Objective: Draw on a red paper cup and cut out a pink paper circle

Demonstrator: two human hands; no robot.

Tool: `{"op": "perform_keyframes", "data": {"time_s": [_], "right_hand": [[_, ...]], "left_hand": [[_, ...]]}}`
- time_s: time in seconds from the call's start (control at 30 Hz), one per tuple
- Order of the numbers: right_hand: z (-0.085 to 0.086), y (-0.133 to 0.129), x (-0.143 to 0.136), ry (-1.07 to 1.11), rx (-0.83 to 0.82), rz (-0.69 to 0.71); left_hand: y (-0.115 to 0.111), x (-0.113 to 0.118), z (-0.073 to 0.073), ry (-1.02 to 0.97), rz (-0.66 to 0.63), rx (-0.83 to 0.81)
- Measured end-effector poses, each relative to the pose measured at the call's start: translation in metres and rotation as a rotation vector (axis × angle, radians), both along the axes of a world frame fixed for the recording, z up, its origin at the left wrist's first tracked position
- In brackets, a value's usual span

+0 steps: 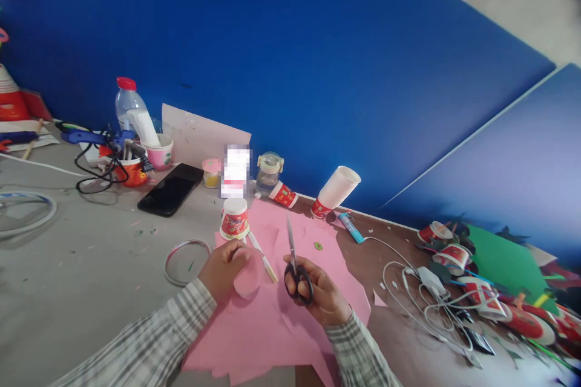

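Observation:
My left hand [224, 272] pinches a rounded piece of pink paper [247, 278] between thumb and fingers. In my right hand [322, 293] is a pair of scissors [294, 266] with black handles, its blades pointing up and away from me and looking closed. Both hands are over large sheets of pink paper [254, 344] spread on the table. Just beyond my left hand stands a red and white paper cup [235, 217], upside down. A white stick-like piece with a tan end [265, 261] lies between my hands.
A roll of tape [187, 261] lies left of my left hand, near a black phone [170, 190]. Stacked paper cups [336, 191] lean against the blue partition [290, 60]. White cables [436, 302] and several decorated cups [483, 297] crowd the right side.

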State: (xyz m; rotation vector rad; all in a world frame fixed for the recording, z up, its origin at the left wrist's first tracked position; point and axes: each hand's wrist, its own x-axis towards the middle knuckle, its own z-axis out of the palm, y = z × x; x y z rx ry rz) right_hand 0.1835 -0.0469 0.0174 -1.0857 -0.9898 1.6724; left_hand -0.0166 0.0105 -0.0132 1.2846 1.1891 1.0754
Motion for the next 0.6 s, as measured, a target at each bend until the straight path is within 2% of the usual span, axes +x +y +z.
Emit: {"op": "perform_keyframes", "data": {"time_s": [0.1, 0.27, 0.37, 0.6], "right_hand": [[-0.001, 0.002, 0.0, -0.108, 0.101, -0.056], [-0.01, -0.002, -0.004, -0.532, 0.228, -0.159], [-0.014, -0.006, -0.007, -0.725, 0.355, -0.106], [-0.013, -0.01, -0.011, -0.863, 0.479, 0.018]], "left_hand": [[0.0, 0.0, 0.0, -0.004, 0.0, -0.012], [0.001, -0.003, 0.001, -0.013, -0.031, -0.011], [0.002, -0.004, 0.0, -0.026, -0.033, -0.002], [0.002, -0.005, -0.005, -0.036, -0.013, 0.018]]}}
